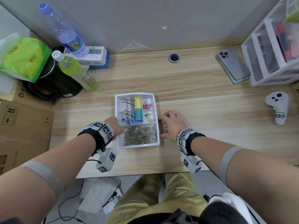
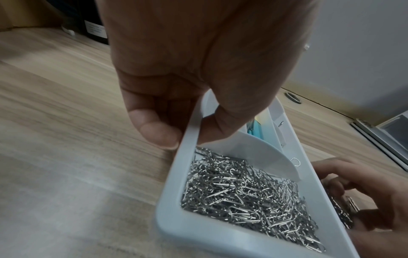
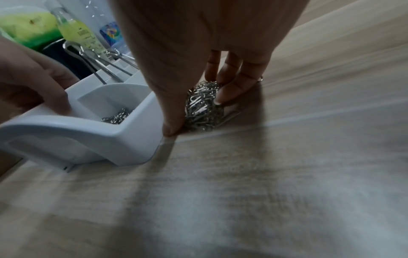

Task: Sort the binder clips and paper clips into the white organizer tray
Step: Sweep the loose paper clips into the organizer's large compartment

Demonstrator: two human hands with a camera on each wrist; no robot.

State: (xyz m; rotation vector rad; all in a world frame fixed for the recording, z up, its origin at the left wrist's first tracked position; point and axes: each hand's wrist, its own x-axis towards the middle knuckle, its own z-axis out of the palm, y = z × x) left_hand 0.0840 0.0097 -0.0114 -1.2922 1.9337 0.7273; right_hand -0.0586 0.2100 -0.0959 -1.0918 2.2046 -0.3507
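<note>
Right hand (image 1: pixel 171 125) cups wiry paper clips (image 1: pixel 163 126) beside white tray (image 1: pixel 137 147)

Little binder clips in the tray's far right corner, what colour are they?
Pink, clearest in the head view.

tray (image 1: pixel 156 110): white | paper clips (image 1: pixel 140 135): silver | binder clips (image 1: pixel 138 109): yellow, teal, blue, pink

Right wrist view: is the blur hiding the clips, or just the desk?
Right wrist view: the near desk is smeared and shadowed, but the paper clip pile under the right hand reads sharp. Left wrist view: clips crisp in the white organizer tray. Head view: evenly lit, edges bowed by the wide lens.
</note>
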